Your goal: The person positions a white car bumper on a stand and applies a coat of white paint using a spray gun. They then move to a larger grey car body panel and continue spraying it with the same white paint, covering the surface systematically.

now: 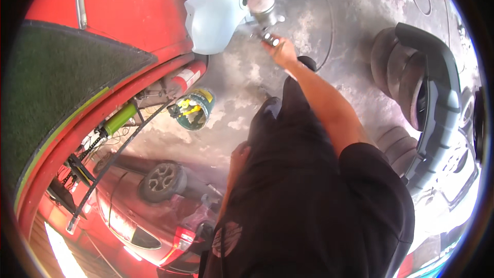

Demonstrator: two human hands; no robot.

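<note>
My right hand [282, 51] is wrapped around the handle of a spray gun [263, 9], which has a round cup on top. The gun is held out ahead of me, close to the lower right edge of a pale blue-grey car body panel [218, 13]. Whether its nozzle touches the panel cannot be made out. My left hand [239, 153] hangs low beside my left thigh, apart from any tool. Its fingers are small and partly hidden against my dark clothes.
Left are a red surface [123, 5], a dark mesh-like sheet [62, 77] and a bucket [194, 109] with yellow-handled items. A red car [139, 211] stands behind. Right, a dark bumper [441, 92] leans by stacked tyres [393, 69]. A hose [332, 25] loops across the floor.
</note>
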